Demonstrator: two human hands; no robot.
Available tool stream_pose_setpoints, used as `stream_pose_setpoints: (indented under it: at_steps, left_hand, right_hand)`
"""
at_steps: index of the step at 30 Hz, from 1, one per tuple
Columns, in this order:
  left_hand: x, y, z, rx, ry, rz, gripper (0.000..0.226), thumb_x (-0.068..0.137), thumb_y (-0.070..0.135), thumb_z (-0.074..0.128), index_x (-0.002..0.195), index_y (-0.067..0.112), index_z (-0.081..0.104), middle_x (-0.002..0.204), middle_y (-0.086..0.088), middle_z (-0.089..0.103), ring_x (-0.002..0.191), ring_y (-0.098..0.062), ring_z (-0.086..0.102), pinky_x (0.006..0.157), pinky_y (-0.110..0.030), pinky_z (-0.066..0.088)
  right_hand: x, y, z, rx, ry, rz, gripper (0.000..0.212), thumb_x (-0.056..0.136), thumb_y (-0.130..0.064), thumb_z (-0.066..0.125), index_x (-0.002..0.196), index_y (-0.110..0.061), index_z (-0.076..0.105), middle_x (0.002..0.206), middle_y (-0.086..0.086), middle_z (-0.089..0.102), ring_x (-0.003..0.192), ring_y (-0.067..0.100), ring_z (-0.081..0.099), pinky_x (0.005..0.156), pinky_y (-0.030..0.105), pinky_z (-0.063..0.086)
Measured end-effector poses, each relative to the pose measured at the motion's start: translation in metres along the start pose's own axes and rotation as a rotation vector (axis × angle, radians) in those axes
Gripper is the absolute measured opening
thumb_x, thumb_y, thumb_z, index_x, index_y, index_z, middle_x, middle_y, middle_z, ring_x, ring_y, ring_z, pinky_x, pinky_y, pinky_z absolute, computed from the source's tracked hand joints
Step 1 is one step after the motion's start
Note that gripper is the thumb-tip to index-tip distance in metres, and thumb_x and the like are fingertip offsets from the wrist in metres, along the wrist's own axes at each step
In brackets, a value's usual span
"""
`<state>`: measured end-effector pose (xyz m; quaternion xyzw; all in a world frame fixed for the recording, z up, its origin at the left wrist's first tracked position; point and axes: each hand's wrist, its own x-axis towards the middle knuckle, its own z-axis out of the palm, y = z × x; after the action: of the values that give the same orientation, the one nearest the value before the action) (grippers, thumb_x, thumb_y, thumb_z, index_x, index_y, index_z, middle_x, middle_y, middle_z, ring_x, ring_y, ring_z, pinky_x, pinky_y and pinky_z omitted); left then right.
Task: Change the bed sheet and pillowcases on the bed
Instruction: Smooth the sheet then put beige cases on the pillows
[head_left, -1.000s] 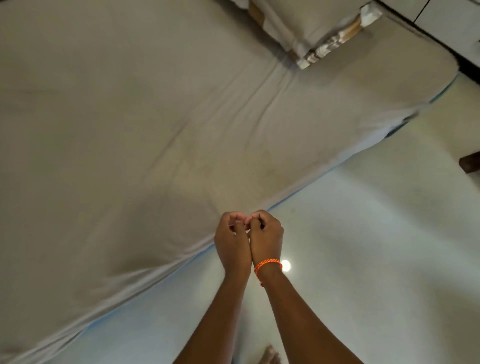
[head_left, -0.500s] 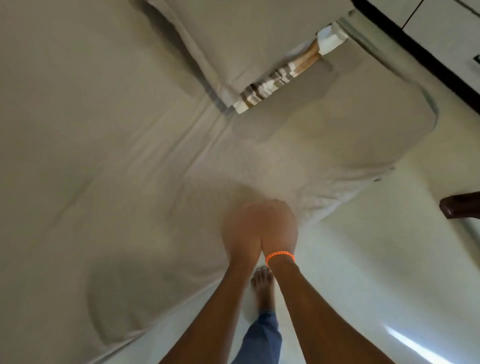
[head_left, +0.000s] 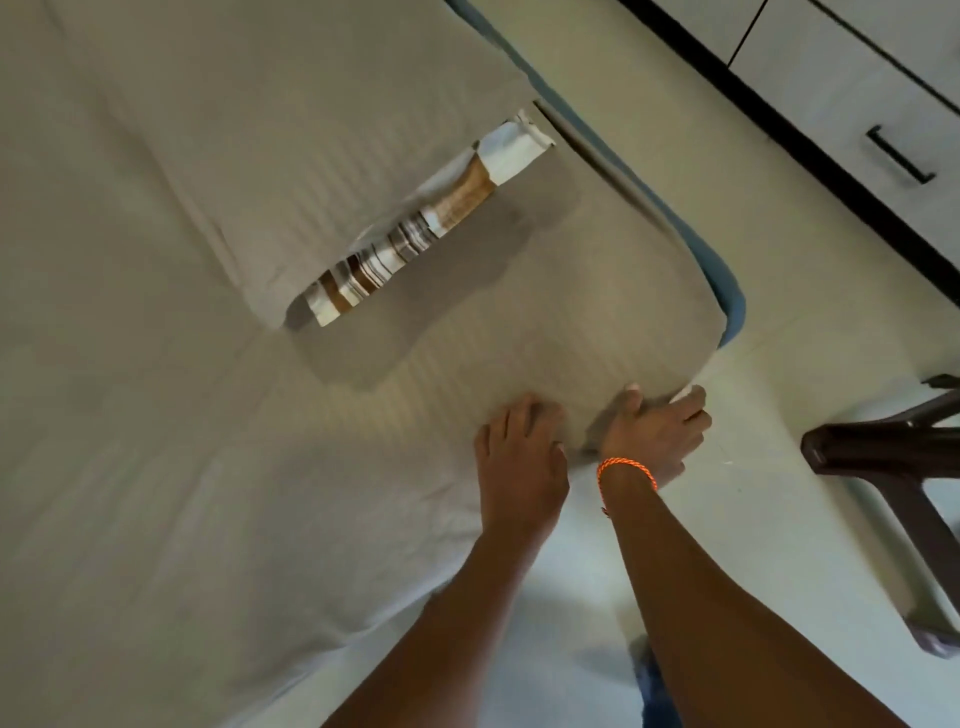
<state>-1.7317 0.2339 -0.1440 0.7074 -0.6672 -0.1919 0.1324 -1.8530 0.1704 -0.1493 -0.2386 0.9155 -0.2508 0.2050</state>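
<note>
So the bed sheet is still on the mattress, and judging by that, the task has barely begun. The person's left hand lies flat with straight fingers near the corner, while the right hand curls around the sheet's edge there, probably about to peel it off. The pillow sits further up, its striped inner cover poking out of the open pillowcase end, so that's still to do.

Pillow on sheet far left, both hands at near bed corner, left hand beside right hand, chair right, drawers beyond.
</note>
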Motion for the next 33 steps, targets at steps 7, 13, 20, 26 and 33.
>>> stream_pose_setpoints:
  at_steps: [7, 13, 20, 26, 33]
  left_hand:
    - [0.018, 0.067, 0.038, 0.008, 0.115, -0.305, 0.027, 0.092, 0.031, 0.060, 0.119, 0.024, 0.058, 0.129, 0.001, 0.054, 0.118, -0.025, 0.048, 0.099, -0.045, 0.041]
    - [0.034, 0.147, 0.059, -0.032, 0.093, -0.258, 0.012, 0.094, 0.025, 0.049, 0.100, 0.030, 0.058, 0.106, 0.011, 0.057, 0.102, -0.017, 0.051, 0.084, -0.036, 0.039]
    - [0.041, 0.167, 0.058, -0.355, 0.095, -0.651, 0.034, 0.085, 0.028, 0.044, 0.089, 0.030, 0.078, 0.090, 0.015, 0.075, 0.085, -0.009, 0.068, 0.076, -0.031, 0.055]
    - [0.061, 0.151, 0.047, -0.507, -0.070, -0.836, 0.033, 0.077, 0.032, 0.046, 0.083, 0.030, 0.079, 0.081, 0.010, 0.076, 0.074, -0.011, 0.070, 0.068, -0.028, 0.056]
    - [0.071, 0.133, 0.030, -1.098, -0.091, -1.064, 0.031, 0.095, 0.002, 0.056, 0.074, 0.014, 0.076, 0.072, -0.011, 0.076, 0.070, -0.029, 0.075, 0.075, -0.051, 0.064]
  right_hand:
    - [0.059, 0.030, -0.030, 0.134, -0.165, -0.240, 0.032, 0.103, -0.039, 0.054, 0.082, -0.016, 0.061, 0.063, 0.001, 0.056, 0.062, 0.025, 0.053, 0.053, 0.031, 0.033]
    - [0.094, 0.034, -0.053, -0.016, -0.268, -0.340, 0.036, 0.099, -0.026, 0.058, 0.064, -0.017, 0.050, 0.054, -0.001, 0.047, 0.054, 0.025, 0.049, 0.052, 0.028, 0.027]
    - [0.103, 0.025, -0.064, -0.050, -0.326, -0.165, 0.034, 0.096, -0.022, 0.054, 0.063, -0.012, 0.050, 0.061, 0.009, 0.053, 0.060, 0.032, 0.054, 0.054, 0.033, 0.039]
    - [0.117, 0.010, -0.051, -0.365, -0.420, -0.354, 0.033, 0.098, -0.036, 0.047, 0.097, -0.014, 0.071, 0.100, 0.021, 0.069, 0.091, 0.042, 0.065, 0.076, 0.040, 0.052]
    - [0.101, -0.020, -0.083, -0.448, -0.479, -0.598, 0.048, 0.101, -0.034, 0.044, 0.078, -0.002, 0.071, 0.073, 0.028, 0.066, 0.069, 0.047, 0.065, 0.061, 0.043, 0.048]
